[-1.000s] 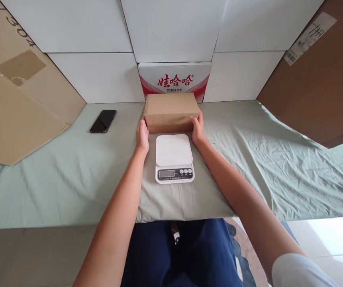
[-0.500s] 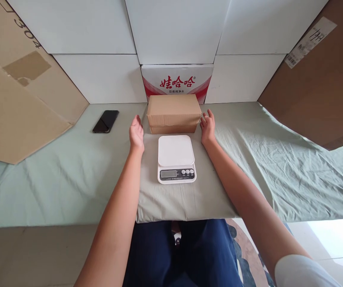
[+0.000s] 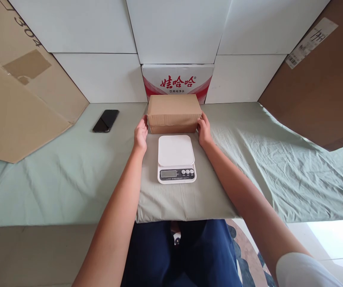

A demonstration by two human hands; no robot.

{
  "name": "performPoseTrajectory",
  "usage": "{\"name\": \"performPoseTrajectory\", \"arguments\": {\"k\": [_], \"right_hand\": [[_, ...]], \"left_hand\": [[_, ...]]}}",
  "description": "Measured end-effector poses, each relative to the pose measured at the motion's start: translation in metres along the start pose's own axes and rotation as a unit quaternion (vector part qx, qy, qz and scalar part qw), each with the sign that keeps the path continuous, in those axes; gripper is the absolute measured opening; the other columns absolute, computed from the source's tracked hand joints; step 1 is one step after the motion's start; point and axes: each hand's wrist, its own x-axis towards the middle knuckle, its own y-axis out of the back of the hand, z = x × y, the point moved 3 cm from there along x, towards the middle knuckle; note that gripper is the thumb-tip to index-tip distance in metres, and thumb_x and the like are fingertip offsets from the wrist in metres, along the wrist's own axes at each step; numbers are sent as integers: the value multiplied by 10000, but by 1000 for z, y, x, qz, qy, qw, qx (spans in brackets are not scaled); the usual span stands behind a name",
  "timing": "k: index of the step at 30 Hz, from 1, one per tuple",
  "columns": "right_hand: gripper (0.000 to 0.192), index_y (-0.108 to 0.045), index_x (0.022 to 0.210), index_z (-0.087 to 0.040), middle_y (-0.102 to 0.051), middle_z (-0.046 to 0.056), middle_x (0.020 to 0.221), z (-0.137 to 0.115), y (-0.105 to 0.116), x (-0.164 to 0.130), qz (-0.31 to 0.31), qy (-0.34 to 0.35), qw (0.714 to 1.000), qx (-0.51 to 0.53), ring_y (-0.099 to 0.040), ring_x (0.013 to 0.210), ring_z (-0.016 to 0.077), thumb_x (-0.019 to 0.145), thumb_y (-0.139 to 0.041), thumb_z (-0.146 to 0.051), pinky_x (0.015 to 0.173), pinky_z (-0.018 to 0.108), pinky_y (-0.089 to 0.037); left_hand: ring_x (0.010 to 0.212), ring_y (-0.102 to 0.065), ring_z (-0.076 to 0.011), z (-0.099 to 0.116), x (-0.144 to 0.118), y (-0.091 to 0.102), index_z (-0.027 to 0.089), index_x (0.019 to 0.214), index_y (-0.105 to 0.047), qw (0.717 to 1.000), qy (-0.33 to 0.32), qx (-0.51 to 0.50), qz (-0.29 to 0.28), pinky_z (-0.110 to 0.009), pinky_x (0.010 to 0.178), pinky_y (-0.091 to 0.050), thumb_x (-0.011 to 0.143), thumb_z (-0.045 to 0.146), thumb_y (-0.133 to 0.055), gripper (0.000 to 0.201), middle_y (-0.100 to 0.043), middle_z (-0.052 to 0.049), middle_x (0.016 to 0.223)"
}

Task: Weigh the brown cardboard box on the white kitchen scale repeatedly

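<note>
A closed brown cardboard box (image 3: 174,113) rests on the cloth-covered table behind a white kitchen scale (image 3: 176,151). My left hand (image 3: 141,132) is against the box's left side, its fingertips at the front left corner and partly behind it. On the opposite side, my right hand (image 3: 204,128) grips the right end, thumb on the front face and fingers along the side. The scale lies flat between my forearms, with a bare platform and its display and buttons facing me. Nothing legible shows on the display.
A black smartphone (image 3: 106,120) lies to the left on the green cloth (image 3: 69,179). Large cardboard sheets stand at the left (image 3: 24,103) and right (image 3: 317,87). Behind the box is a white and red carton (image 3: 177,75) with red lettering, against white panels (image 3: 177,32).
Both hands have moved inward from beside the cardboard box onto its two ends. The box, scale and phone have stayed in place.
</note>
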Motion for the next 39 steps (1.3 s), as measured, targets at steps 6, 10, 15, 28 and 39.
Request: {"name": "performPoseTrajectory", "arguments": {"k": [6,10,15,28,39], "right_hand": [[403,-620,1211,-299,-676,-6,1386,-5,-7,-5,-21,34,999,-32,-556,1363,293,845,-543,-450,1237,558,-413],[387,-617,1186,-302,-687,-4,1331,-5,-7,-4,-20,29,998,-46,-573,1305,296,850,-552,-482,1216,544,-421],[430,-604,1239,-308,-665,-4,1375,-16,-11,-9,-14,20,998,-52,-539,1338,305,830,-567,-437,1238,547,-389],[624,-486,1405,-322,-557,2,1529,-24,-19,-13,-30,38,996,-77,-441,1455,311,796,-587,-413,1303,552,-296],[741,-347,1529,-302,-463,55,1594,-27,-20,-20,-51,102,987,-113,-374,1515,308,849,-607,-443,1318,573,-259]], "left_hand": [[1545,-407,-324,7,-4,-10,221,1342,-682,998,-25,-8,-50,-456,1273,-324,700,370,-604,664,-573,-96,1562],[1554,-386,-339,7,-3,-12,217,1302,-697,998,-19,2,-59,-500,1274,-315,674,359,-589,652,-623,-103,1510],[1559,-376,-339,7,-3,-13,219,1294,-699,998,-18,0,-55,-495,1280,-302,673,370,-597,647,-649,-111,1477],[1530,-428,-338,10,-6,-16,204,1292,-693,998,-25,6,-54,-462,1259,-336,680,357,-587,639,-655,-105,1471],[1555,-391,-286,18,-15,-23,254,1360,-642,996,-61,42,-46,-450,1273,-304,814,395,-543,573,-587,-56,1544]]}}
